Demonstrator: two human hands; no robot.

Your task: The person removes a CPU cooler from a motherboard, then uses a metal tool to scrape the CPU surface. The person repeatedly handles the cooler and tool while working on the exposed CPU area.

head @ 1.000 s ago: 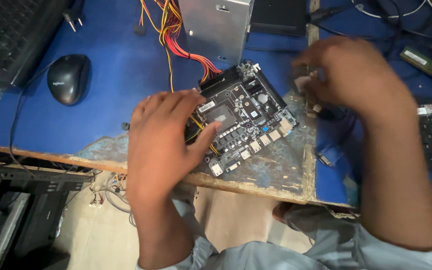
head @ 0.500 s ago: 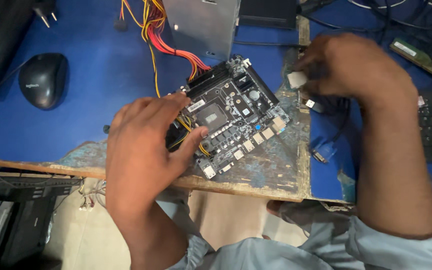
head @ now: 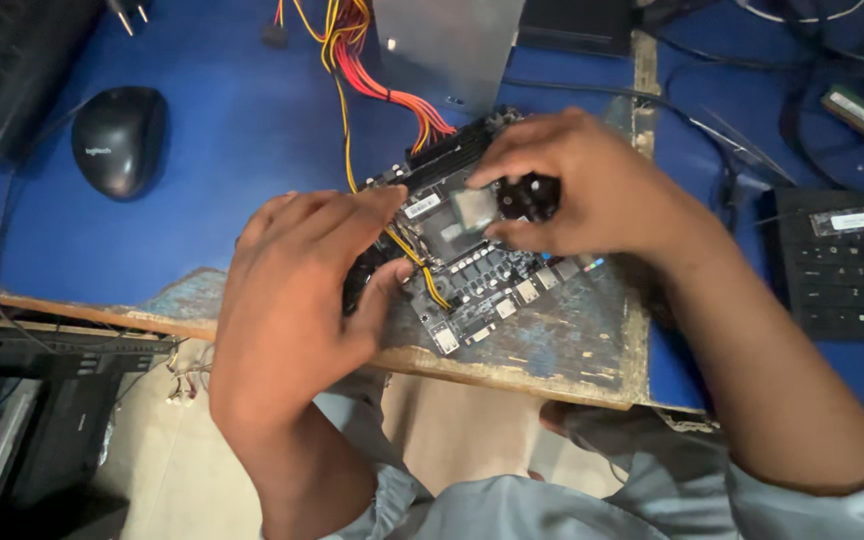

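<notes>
Holding: black square circuit board with white connectors (head: 472,275), lying flat near the worn front edge of the blue-topped wooden table (head: 202,130)
Right hand (head: 592,190): fingers closed round a small grey square chip (head: 474,208), pressed on the board's middle
Left hand (head: 297,290): fingers spread, unclenched, resting on the board's left edge
Wiring: red and yellow cable bundle (head: 372,70) running up to a grey metal box (head: 447,45)
Left: black computer mouse (head: 119,140)
Right: black keyboard (head: 847,265)

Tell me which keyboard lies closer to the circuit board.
The black keyboard at the right edge, beside the right hand's forearm, lies closer to the dark circuit board. The other black keyboard sits in the far top-left corner.
</notes>
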